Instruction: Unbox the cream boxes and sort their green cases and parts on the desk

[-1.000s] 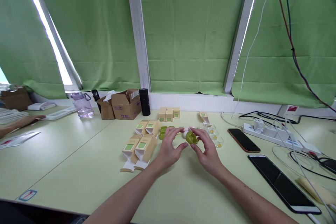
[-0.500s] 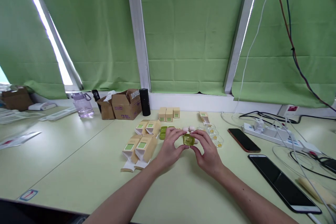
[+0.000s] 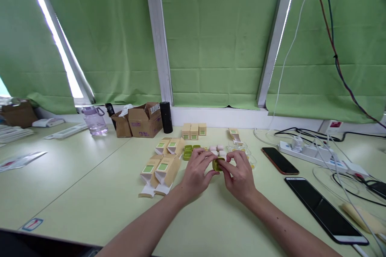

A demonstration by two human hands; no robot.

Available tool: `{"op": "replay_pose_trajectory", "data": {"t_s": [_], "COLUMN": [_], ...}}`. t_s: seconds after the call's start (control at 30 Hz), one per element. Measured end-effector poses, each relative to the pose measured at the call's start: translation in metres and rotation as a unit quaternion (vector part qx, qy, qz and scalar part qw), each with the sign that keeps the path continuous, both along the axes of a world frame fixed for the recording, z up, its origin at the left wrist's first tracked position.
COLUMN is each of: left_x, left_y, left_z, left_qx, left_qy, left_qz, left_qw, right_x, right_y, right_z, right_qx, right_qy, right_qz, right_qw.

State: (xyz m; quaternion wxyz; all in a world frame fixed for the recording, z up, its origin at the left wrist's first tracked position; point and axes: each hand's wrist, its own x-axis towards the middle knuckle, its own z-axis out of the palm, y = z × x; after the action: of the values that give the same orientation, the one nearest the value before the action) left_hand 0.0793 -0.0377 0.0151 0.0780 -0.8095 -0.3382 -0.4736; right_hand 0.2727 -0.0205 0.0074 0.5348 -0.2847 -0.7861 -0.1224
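As both hands have drawn together, the small green case (image 3: 217, 164) now sits pinched between the fingertips of the left hand (image 3: 197, 170) and the right hand (image 3: 239, 174). This two-handed grip is clamped on it from either side, low over the tabletop (image 3: 90, 192). Only a sliver of green shows between the fingers, so the case is probably being pressed closed, though its lid is too hidden to be sure.

A second ago the right hand held the case alone, tilted so its hollow side faced the camera, while the left hand's fingers were spread just beside it. Half a second ago both hands had it, with a pale yellowish centre still in plain sight. Since then the grip has sunk a little and come nearer the person, and the fingers have folded over the top, so the work on this case looks well along.

Beyond the grip lie small pink-white pieces (image 3: 217, 148) and, toward the right, clear trays (image 3: 245, 153) with yellow bits. Left of the grip are more green cases (image 3: 188, 152) and open kraft cartons (image 3: 163, 168); these have not moved.
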Motion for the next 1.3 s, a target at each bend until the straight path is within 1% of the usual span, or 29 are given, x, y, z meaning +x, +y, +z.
{"op": "replay_pose_trajectory", "data": {"t_s": [0.27, 0.73, 1.3], "left_x": [0.0022, 0.0024, 0.0002], "left_y": [-0.0028, -0.0019, -0.0001], "left_z": [0.0017, 0.0023, 0.0012], "left_qx": [0.024, 0.048, 0.048], "left_qy": [0.018, 0.016, 0.016], "left_qz": [0.007, 0.027, 0.044], "left_qw": [1.000, 0.998, 0.998], "right_x": [-0.0022, -0.0057, -0.0060], "right_y": [-0.0015, -0.0028, -0.0030], "right_z": [0.0004, 0.0038, 0.0034], "right_qx": [0.023, 0.024, 0.041], "right_qy": [-0.005, 0.002, -0.006], "right_qz": [-0.008, -0.013, -0.009], "right_qw": [1.000, 1.000, 0.999]}}
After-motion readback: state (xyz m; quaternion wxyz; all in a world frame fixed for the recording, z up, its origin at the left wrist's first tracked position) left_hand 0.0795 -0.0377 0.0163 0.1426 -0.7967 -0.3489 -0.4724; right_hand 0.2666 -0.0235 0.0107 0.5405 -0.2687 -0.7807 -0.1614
